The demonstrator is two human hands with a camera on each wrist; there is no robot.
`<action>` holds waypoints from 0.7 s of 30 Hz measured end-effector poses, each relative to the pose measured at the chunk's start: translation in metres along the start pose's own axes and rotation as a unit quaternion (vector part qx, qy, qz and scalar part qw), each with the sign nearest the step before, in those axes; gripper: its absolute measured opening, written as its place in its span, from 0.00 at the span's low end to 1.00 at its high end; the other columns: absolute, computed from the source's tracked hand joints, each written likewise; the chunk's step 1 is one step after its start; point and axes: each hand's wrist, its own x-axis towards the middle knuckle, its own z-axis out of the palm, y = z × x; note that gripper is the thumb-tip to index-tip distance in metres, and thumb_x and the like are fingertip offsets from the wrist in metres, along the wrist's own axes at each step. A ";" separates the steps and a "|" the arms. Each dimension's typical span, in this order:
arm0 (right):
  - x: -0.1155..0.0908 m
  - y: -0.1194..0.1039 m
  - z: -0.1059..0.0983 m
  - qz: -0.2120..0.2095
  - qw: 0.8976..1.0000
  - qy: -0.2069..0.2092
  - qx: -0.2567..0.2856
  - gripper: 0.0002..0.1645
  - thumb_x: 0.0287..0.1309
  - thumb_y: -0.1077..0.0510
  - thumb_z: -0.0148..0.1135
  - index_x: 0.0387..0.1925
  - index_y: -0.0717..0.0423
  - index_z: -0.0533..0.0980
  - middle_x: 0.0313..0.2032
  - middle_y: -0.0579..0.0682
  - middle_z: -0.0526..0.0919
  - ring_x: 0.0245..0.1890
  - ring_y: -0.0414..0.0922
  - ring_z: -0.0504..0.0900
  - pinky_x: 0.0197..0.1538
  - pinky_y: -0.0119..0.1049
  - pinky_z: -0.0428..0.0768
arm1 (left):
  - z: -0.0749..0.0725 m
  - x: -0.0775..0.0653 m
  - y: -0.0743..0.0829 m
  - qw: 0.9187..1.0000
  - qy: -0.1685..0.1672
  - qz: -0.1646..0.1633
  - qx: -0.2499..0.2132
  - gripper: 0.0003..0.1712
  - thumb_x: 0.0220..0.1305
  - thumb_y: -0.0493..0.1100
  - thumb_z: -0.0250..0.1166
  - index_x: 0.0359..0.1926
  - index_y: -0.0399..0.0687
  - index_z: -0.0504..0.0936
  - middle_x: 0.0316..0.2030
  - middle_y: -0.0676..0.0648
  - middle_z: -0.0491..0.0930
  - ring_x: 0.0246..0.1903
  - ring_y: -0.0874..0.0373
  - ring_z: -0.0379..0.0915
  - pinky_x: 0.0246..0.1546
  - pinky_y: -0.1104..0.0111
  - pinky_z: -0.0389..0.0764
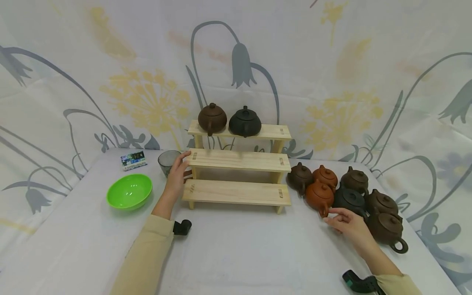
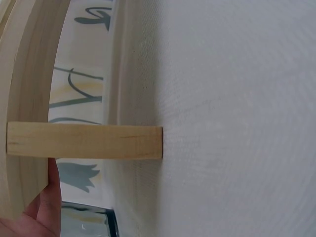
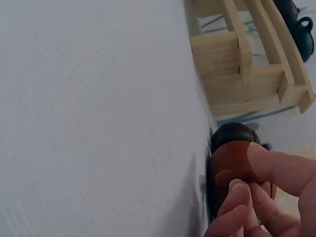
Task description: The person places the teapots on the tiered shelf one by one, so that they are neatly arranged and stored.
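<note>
- Sleeve, left, beige: nearest the camera, at your tabletop's eight o'clock.
- Left hand: thumb and fingers gripping the middle tier of your wooden stand, twelve o'clock.
- Right hand: fingertips pinching your front orange teapot, two o'clock.
- Progress, judged: brown teapot and black teapot shelved on top; seven off the stand, yours included; seemingly early.
- Surface: white-covered table; green bowl, ten o'clock.
- Room: floral cloth backdrop, beyond twelve.
</note>
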 end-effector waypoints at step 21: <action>0.010 0.002 0.008 -0.057 0.992 -0.066 0.086 0.21 0.64 0.60 0.55 0.48 0.77 0.69 0.41 0.55 0.79 0.38 0.35 0.79 0.43 0.28 0.77 | 0.001 0.001 0.000 1.000 0.001 -0.003 -0.009 0.25 0.73 0.48 0.38 0.68 0.52 0.58 0.64 0.39 0.58 0.57 0.37 0.62 0.57 0.50 0.62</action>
